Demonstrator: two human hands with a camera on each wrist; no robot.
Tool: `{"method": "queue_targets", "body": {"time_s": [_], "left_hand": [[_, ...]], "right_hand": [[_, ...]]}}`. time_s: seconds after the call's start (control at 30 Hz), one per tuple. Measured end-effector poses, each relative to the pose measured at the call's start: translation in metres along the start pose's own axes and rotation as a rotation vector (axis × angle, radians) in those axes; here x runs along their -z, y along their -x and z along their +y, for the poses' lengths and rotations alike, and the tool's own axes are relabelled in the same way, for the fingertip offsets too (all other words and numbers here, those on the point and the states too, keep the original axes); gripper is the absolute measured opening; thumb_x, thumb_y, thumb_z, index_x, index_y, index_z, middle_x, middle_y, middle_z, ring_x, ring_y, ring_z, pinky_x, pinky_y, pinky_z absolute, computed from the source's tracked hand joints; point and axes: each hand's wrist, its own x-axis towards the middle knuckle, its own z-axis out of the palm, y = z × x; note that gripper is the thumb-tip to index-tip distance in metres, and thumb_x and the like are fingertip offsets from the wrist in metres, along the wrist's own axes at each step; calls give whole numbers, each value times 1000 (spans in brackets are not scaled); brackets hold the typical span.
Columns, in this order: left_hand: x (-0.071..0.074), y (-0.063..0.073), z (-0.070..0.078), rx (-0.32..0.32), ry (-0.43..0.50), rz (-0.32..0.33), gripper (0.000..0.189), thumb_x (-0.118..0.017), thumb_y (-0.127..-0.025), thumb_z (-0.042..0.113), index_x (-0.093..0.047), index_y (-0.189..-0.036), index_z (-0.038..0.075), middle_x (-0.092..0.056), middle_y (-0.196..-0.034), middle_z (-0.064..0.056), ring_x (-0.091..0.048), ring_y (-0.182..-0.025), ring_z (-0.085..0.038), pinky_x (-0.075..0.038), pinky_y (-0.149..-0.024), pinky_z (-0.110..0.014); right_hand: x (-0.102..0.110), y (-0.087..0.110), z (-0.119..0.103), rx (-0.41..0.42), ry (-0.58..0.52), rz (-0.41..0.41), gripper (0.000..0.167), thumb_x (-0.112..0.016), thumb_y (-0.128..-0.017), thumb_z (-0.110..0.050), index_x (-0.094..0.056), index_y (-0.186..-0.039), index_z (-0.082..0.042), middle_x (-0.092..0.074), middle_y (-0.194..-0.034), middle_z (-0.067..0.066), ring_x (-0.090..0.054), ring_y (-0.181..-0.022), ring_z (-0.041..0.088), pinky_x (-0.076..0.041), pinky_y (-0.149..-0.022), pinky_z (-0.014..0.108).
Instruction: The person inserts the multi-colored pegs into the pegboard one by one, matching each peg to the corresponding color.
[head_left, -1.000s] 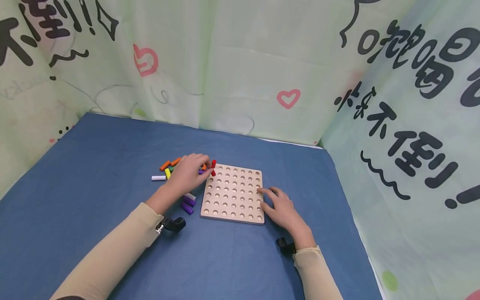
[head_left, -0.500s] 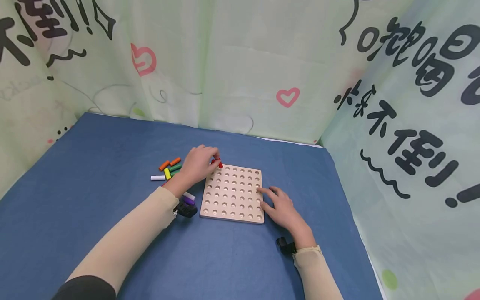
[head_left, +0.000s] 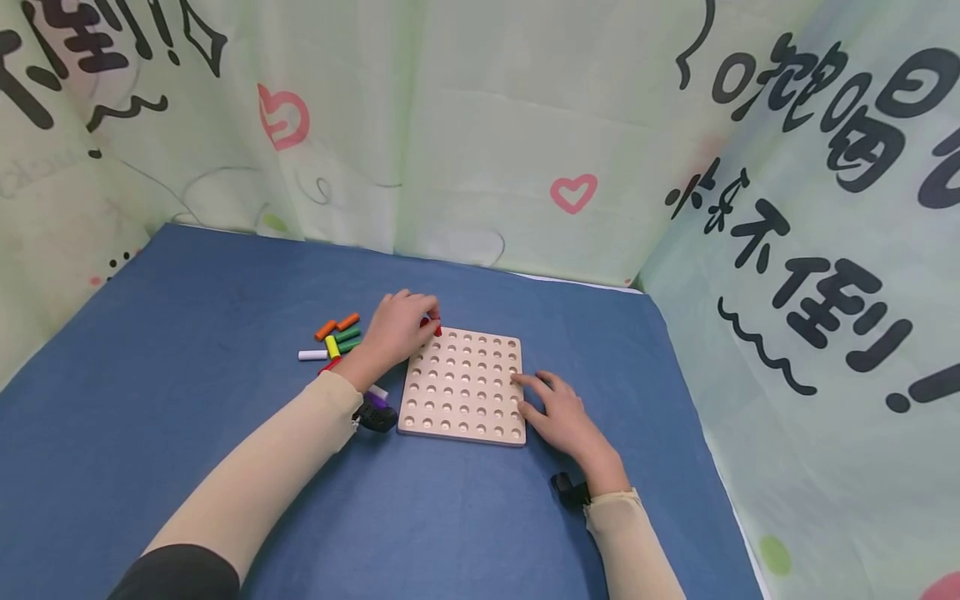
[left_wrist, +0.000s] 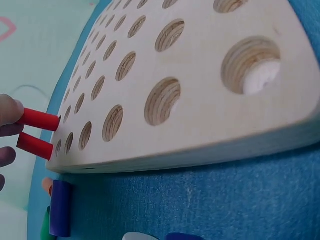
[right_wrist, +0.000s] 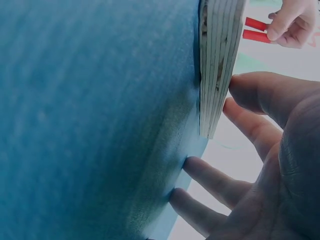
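A pale wooden board [head_left: 461,387] with rows of round holes lies on the blue cloth. At its far left corner my left hand [head_left: 401,327] pinches a red peg [left_wrist: 40,119] between thumb and finger, the peg's lower end at a hole. Beside it a second red peg [left_wrist: 35,146] stands in the corner hole, not held. My right hand [head_left: 558,412] rests at the board's right edge. Its thumb and forefinger touch the edge while the other fingers reach down to the cloth, as the right wrist view shows.
Loose pegs lie left of the board: two orange pegs [head_left: 348,322], green pegs [head_left: 348,335], a yellow peg [head_left: 332,347], a white peg [head_left: 312,356] and others partly hidden beneath the left arm. A printed curtain [head_left: 480,142] hangs behind the table.
My left hand has moved right and away from me, carrying the red peg from beside the corner peg to the neighbouring hole, where it has dipped slightly. The right hand has stayed put.
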Motion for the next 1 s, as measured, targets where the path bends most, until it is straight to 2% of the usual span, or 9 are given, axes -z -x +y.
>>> {"method": "queue_targets", "body": {"time_s": [0.4,0.67,1.0], "left_hand": [[-2,1,1,-6,-23,-3,5,-71,-99,23,-68,-97,19,-73,-96,0,-55,-94,-26,-41,-83,-44],[1,3,1,-5,-49,-28,10,-68,-101,23,-71,-109,18,-70,-122,-7,-57,-112,-30,-45,-97,-51],[2,8,-2,-24,-47,-58,14,-64,-103,19,-74,-113,20,-66,-127,-6,-55,-119,-31,-44,-101,-52]], "right_hand": [[-1,-1,0,3,7,3,49,-60,-105,-31,-51,-153,-26,-35,-161,27,-33,-147,54,-26,-113,75],[-1,0,-2,0,0,2,49,-60,-105,-31,-50,-153,-26,-34,-162,26,-31,-148,54,-24,-114,75],[-1,1,0,1,1,9,49,-60,-105,-30,-50,-153,-26,-34,-162,26,-31,-148,54,-23,-114,76]]}}
